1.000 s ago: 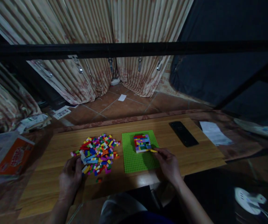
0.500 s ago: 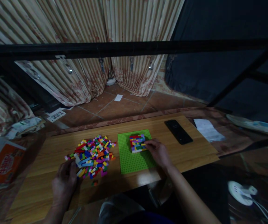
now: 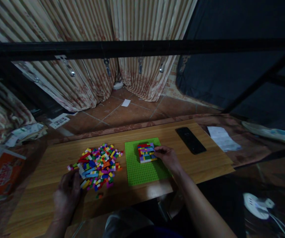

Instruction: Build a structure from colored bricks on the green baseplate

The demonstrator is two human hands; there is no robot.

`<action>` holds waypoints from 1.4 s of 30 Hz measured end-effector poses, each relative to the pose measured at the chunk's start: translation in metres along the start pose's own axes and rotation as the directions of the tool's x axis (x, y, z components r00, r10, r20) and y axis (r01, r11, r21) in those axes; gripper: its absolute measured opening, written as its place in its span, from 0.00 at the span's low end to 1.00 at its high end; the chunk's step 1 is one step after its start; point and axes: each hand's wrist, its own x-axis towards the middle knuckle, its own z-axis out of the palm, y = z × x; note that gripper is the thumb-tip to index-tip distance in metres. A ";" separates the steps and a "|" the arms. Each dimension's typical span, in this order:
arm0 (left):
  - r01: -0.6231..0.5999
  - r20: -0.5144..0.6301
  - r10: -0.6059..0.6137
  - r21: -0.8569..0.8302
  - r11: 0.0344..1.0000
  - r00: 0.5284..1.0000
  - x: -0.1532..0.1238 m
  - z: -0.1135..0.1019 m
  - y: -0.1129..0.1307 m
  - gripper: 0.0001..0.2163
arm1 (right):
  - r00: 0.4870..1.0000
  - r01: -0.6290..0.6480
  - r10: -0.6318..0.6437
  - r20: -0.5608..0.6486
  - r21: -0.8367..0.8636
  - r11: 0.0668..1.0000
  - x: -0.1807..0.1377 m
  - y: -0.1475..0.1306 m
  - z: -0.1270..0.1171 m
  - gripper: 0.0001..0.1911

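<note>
Directly L of R grip [image 3: 169,159], brick stack [image 3: 146,153]

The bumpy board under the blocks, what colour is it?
The board is green, clearest in the head view.

From my distant seat I can read no words for certain. Large pale characters stand on the orange package [image 3: 4,173] at far left, too blurred for me. A white sheet [image 3: 59,122] on the floor [image 3: 107,110] bears dark, blocky print (perhaps a code, though I can't resolve it).
</note>
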 end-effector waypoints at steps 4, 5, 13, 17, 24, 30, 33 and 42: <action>0.059 0.033 -0.059 -0.012 0.998 0.998 -0.001 -0.003 0.006 0.15 | 1.000 -0.013 0.013 0.008 -0.006 1.000 0.002 -0.003 -0.001 0.16; 0.066 0.035 -0.066 -0.011 0.998 0.997 -0.001 -0.003 0.007 0.15 | 1.000 -0.013 0.013 0.011 -0.013 1.000 0.002 -0.004 -0.001 0.16; 0.078 0.045 -0.077 -0.019 0.997 0.996 -0.001 -0.003 0.005 0.16 | 1.000 0.029 -0.027 0.015 -0.100 0.995 -0.001 -0.008 -0.001 0.12; 0.110 0.038 -0.108 -0.046 0.993 0.993 0.000 -0.001 0.005 0.15 | 0.999 0.050 -0.050 0.004 -0.113 0.992 -0.004 -0.009 -0.001 0.12; 0.112 0.011 -0.111 -0.102 0.988 0.994 -0.001 0.004 0.000 0.14 | 0.992 0.062 -0.064 -0.113 -0.016 0.998 -0.010 -0.002 -0.012 0.20; 0.083 -0.028 -0.088 -0.150 0.985 0.996 -0.004 0.004 0.006 0.15 | 0.950 0.192 -0.222 -0.220 -0.149 0.970 -0.037 -0.013 -0.005 0.17; 0.053 -0.034 -0.060 -0.171 0.984 0.998 -0.005 0.003 0.008 0.14 | 0.938 0.317 -0.343 -0.042 -0.290 0.903 -0.061 -0.025 0.019 0.13; 0.073 -0.032 -0.081 -0.207 0.976 0.996 -0.010 0.004 0.008 0.13 | 0.691 0.656 -0.426 0.584 -0.259 0.709 -0.129 -0.010 0.116 0.10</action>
